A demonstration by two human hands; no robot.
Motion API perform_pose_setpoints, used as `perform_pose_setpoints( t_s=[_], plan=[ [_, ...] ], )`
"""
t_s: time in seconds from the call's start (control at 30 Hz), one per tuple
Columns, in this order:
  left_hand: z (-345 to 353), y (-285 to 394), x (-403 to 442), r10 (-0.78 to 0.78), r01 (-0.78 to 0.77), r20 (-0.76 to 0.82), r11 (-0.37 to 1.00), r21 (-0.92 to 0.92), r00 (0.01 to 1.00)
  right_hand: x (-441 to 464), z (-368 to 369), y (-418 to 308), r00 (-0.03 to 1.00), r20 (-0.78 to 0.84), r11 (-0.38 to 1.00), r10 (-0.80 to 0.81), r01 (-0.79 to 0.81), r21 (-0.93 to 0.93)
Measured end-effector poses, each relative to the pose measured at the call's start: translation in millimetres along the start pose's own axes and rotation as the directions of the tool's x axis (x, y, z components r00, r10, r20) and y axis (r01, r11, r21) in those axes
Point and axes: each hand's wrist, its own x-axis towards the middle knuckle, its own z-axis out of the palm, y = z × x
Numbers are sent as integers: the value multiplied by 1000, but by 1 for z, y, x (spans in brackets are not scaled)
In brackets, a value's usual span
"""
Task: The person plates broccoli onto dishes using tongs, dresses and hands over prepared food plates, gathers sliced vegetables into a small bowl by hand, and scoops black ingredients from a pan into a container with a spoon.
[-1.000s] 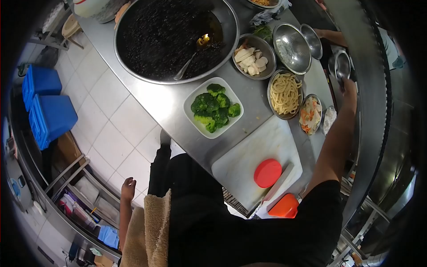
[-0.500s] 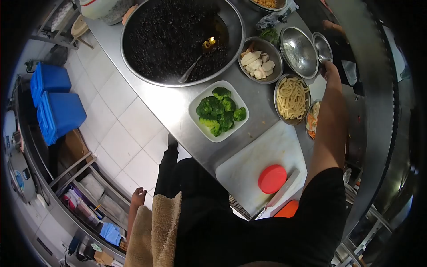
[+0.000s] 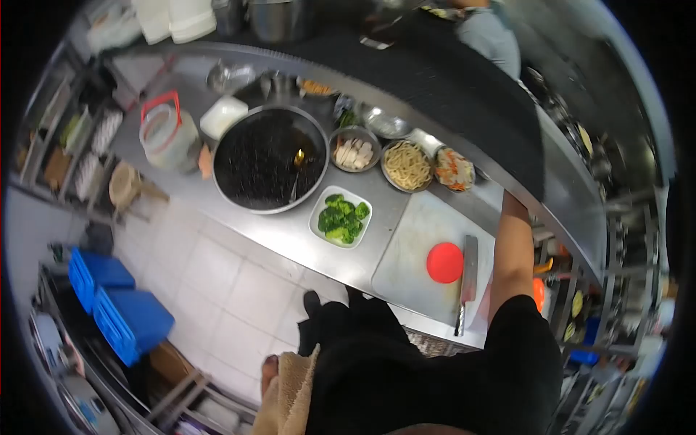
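My right forearm point(image 3: 513, 254) reaches beneath the dark overhead shelf, whose edge hides my right hand and anything in it. Nearest that arm are a cleaver point(image 3: 470, 272) and a round red lid point(image 3: 444, 262) on the white cutting board point(image 3: 406, 254). My left hand point(image 3: 270, 371) hangs low beside a tan towel point(image 3: 296, 380); its fingers are small and blurred. On the steel counter stand a white dish point(image 3: 317, 232) of broccoli point(image 3: 339, 220), a bowl of thick noodles point(image 3: 407, 165), one of pale slices point(image 3: 354, 153) and one of shredded vegetables point(image 3: 454, 170).
A big basin of dark food point(image 3: 264, 159) holds a metal spoon. Beyond it are a white container point(image 3: 223, 116) and a clear jar with a red handle point(image 3: 170, 138). The dark shelf point(image 3: 435, 65) overhangs the counter's back. Blue bins point(image 3: 134, 322) stand on the tiled floor.
My view has swung, bringing the overhead shelf across the counter. My right hand, earlier at a small metal bowl, has gone out of sight under the shelf. That small bowl no longer shows.
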Motion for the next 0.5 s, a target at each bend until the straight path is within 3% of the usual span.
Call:
perform_pose_setpoints(
  t_s=[0.07,0.17,0.23,0.33,0.5],
  plan=[
    [-20,-10,8,-155,151,2,957,-246,988,-54,-45,6,992,-114,999,49,-47,18],
    [-59,-18,14,-238,227,19,896,-382,971,-109,-102,26,958,-240,987,159,-164,0],
    [-82,-24,16,-258,245,21,886,-394,966,-108,-150,73,919,-277,946,282,-314,-78],
    [-106,-30,17,-255,250,34,896,-367,966,-122,-183,113,921,-318,969,226,-246,-24],
    [-124,-9,15,-224,226,42,926,-303,974,-127,-192,112,754,-385,846,532,-461,267]
  ],
)
